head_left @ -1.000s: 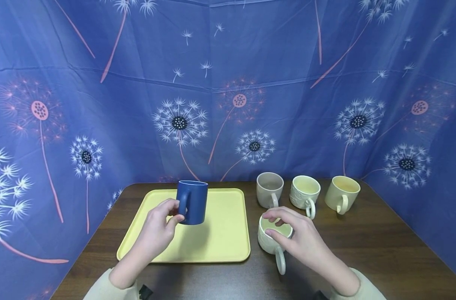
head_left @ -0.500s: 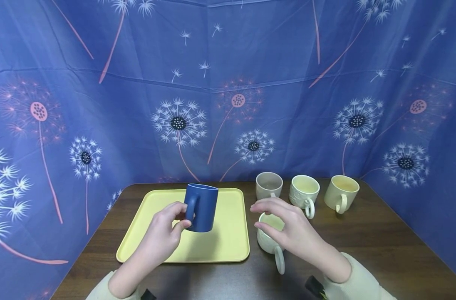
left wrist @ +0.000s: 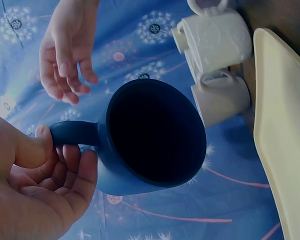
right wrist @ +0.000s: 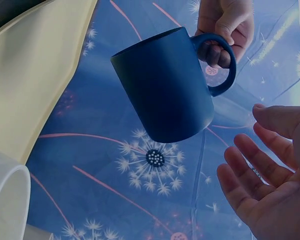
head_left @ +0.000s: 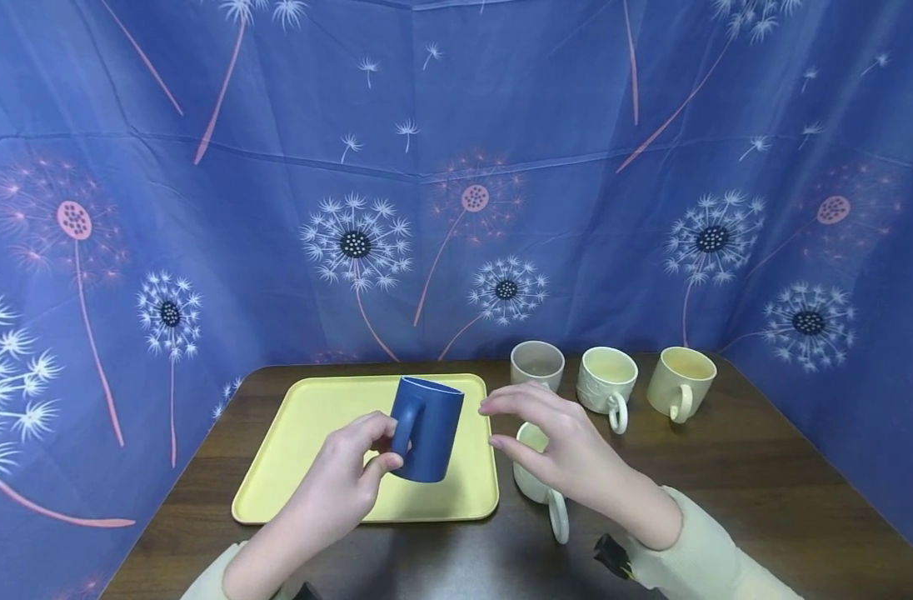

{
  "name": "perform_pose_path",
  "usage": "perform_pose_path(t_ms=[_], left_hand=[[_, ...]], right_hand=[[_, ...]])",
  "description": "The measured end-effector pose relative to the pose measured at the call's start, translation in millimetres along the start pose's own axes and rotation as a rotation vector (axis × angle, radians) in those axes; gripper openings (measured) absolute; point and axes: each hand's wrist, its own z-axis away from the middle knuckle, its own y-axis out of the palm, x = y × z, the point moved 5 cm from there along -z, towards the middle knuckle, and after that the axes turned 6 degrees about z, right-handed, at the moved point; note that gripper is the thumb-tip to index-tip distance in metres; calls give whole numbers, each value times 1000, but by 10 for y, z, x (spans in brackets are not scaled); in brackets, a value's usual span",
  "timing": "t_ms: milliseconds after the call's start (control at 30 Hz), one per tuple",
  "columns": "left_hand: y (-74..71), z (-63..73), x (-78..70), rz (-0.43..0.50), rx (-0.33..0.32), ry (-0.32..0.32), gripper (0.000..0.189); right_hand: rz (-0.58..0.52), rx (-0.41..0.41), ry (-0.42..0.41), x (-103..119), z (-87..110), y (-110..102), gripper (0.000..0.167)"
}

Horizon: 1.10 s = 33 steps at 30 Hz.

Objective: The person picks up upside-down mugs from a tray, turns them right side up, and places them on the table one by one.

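Note:
A dark blue mug (head_left: 431,433) hangs tilted above the right part of the yellow tray (head_left: 306,433). My left hand (head_left: 347,467) pinches its handle between thumb and fingers. In the left wrist view the mug (left wrist: 155,135) shows its dark inside. My right hand (head_left: 569,442) holds nothing; its fingers are spread and loosely bent toward the mug, with a gap between. Behind and below that hand stands a cream mug (head_left: 530,487) with a raised pattern, partly hidden by it. The right wrist view shows the blue mug (right wrist: 165,90) beyond my right hand's open fingers.
Along the table's back right stand a grey mug (head_left: 537,362), a cream patterned mug (head_left: 605,383) and a pale yellow mug (head_left: 677,383), handles toward me. A blue dandelion-print cloth (head_left: 591,242) hangs behind the brown wooden table (head_left: 741,483).
My left hand has carried the blue mug rightward and toward me, tilting it more. My right hand has moved left from over the cream mug toward the blue one.

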Motion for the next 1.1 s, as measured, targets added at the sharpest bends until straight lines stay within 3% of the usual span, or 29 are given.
perform_pose_path(t_ms=[600,867,1100], left_hand=[[185,-3,-128,62,162,-18,21],[264,-5,-153,68,229,-38,20],[348,1,-199,61,291,2,16]], right_hand=[[-21,-24,-175,152,-136,87,21],[-10,21,-178,179,-135,146,24],[23,62,-210,203,-94,176,33]])
